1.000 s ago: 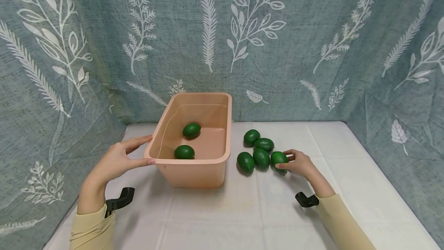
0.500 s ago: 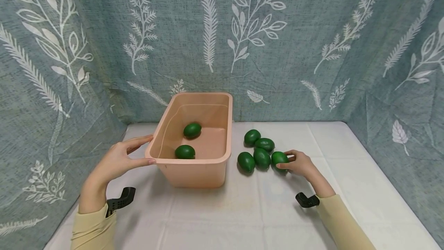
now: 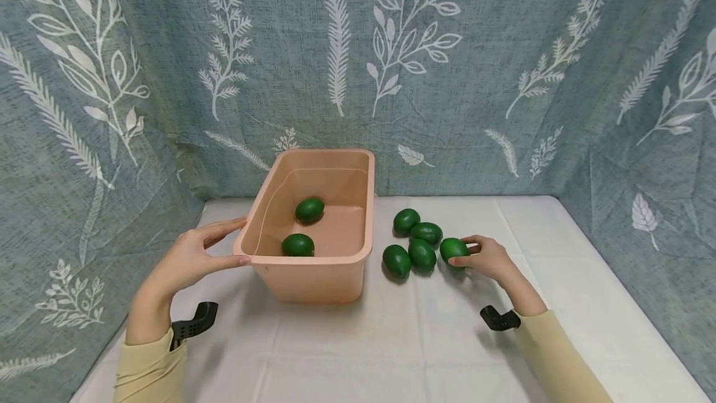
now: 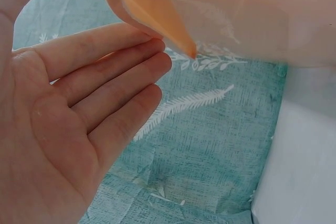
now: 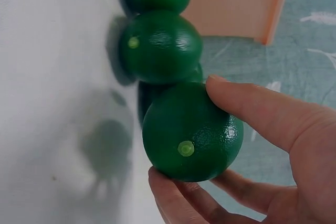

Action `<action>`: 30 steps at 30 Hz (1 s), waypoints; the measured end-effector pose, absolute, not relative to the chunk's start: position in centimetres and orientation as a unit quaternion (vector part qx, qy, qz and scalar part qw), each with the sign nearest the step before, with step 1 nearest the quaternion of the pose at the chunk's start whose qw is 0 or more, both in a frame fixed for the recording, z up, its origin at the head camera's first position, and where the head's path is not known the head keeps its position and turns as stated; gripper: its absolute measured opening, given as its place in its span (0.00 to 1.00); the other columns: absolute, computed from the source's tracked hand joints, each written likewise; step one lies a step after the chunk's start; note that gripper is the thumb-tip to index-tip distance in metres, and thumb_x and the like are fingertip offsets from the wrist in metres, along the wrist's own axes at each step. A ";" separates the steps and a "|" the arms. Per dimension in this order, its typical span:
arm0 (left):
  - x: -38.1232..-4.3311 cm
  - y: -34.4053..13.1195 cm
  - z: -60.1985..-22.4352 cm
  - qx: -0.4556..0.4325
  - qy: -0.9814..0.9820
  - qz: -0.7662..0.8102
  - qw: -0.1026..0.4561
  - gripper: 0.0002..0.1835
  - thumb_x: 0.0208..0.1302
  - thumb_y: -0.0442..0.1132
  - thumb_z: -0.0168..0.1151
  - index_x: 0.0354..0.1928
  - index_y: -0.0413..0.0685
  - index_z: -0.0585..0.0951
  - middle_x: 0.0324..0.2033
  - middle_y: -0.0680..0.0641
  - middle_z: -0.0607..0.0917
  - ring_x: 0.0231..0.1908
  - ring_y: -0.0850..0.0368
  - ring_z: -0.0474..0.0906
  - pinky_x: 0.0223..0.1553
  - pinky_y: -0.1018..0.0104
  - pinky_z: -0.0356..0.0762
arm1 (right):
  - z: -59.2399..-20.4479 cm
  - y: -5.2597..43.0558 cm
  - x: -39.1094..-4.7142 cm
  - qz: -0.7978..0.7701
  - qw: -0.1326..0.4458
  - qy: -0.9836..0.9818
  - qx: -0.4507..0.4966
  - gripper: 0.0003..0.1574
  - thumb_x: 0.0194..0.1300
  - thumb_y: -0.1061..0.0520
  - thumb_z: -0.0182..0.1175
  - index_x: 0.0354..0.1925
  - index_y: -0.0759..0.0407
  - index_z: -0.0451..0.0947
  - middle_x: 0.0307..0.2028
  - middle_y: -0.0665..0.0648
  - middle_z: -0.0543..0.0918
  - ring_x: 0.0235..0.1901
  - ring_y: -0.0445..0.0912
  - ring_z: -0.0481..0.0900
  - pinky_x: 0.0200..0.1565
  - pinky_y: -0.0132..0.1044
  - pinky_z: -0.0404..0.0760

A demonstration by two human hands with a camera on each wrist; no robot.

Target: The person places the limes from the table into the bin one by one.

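My right hand (image 3: 488,259) pinches a dark green lime (image 5: 191,132) between thumb and fingers. A shadow lies apart from it on the white cloth, so it hangs just above the table. Several more limes (image 3: 396,262) lie clustered to the left of that hand. A peach-coloured plastic bin (image 3: 319,280) stands left of the cluster, with one lime (image 3: 309,210) towards its back and another lime (image 3: 298,245) near its front wall. My left hand (image 3: 187,259) rests its fingertips and thumb against the bin's front left corner; its fingers (image 4: 123,72) are straight.
A white cloth (image 3: 335,353) covers the table. Blue-green curtain fabric (image 3: 279,55) with white leaf prints hangs behind and at both sides. The bin's raised right rim (image 3: 369,210) lies between its interior and the loose limes.
The right hand has lifted its lime slightly off the table and moved a little up and right, away from the cluster. The left hand and bin stay put.
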State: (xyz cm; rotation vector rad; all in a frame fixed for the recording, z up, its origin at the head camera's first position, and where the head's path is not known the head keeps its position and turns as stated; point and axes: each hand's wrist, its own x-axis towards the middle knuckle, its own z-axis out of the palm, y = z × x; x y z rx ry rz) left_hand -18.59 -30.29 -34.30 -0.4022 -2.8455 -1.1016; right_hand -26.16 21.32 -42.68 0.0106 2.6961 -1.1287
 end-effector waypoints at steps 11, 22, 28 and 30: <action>-18.6 -30.3 -34.4 -0.127 -0.924 -0.360 0.031 0.40 0.51 0.55 0.71 0.66 0.54 0.70 0.65 0.47 0.71 0.65 0.37 0.64 0.62 0.40 0.68 | -40.4 21.2 -26.6 -0.382 0.110 0.918 -0.015 0.48 0.54 0.41 0.68 0.66 0.63 0.65 0.58 0.72 0.73 0.54 0.63 0.75 0.46 0.51 0.82; -18.6 -30.4 -34.4 -0.124 -0.927 -0.353 0.030 0.40 0.51 0.57 0.71 0.67 0.56 0.70 0.65 0.47 0.71 0.65 0.36 0.64 0.61 0.39 0.68 | -38.0 20.5 -27.3 -0.373 0.092 0.922 -0.038 0.47 0.55 0.41 0.68 0.66 0.60 0.65 0.59 0.71 0.73 0.55 0.62 0.74 0.47 0.50 0.81; -18.7 -30.4 -34.3 -0.123 -0.925 -0.358 0.024 0.40 0.52 0.56 0.70 0.67 0.56 0.70 0.65 0.47 0.71 0.65 0.35 0.63 0.61 0.38 0.67 | -36.6 19.8 -27.7 -0.368 0.090 0.924 -0.044 0.49 0.53 0.40 0.68 0.66 0.59 0.65 0.60 0.69 0.72 0.56 0.62 0.73 0.49 0.51 0.81; -18.7 -30.3 -34.3 -0.124 -0.925 -0.359 0.023 0.40 0.52 0.56 0.71 0.67 0.55 0.69 0.65 0.46 0.70 0.66 0.35 0.63 0.61 0.38 0.67 | -36.1 19.6 -27.8 -0.367 0.092 0.924 -0.048 0.49 0.53 0.39 0.68 0.67 0.58 0.64 0.61 0.68 0.71 0.57 0.62 0.72 0.50 0.52 0.81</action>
